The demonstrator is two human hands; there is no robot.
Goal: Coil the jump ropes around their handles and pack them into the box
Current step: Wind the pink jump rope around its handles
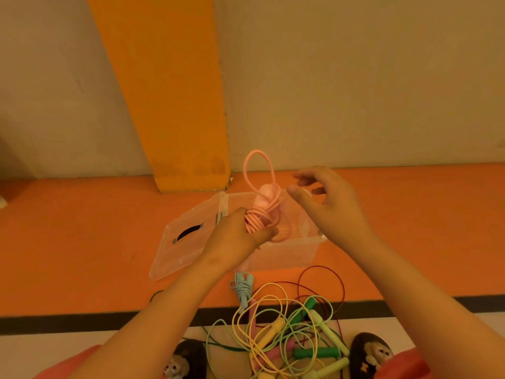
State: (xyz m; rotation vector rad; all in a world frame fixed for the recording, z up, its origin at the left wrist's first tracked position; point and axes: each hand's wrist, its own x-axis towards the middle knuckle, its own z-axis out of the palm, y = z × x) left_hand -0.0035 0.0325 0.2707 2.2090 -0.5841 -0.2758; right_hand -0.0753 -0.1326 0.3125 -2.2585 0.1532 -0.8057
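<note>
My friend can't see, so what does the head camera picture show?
The left hand grips a partly coiled pink rope over an open clear box, and the right hand is open beside it. A coiled blue rope and a pile of loose ropes lie nearer on the floor.

1 head-worn wide view, forward-down, close above the box (287,255).

One left hand (232,239), one right hand (330,206), one box (287,253), one lid (175,255), one pink rope (259,217), one blue rope (243,288).
</note>
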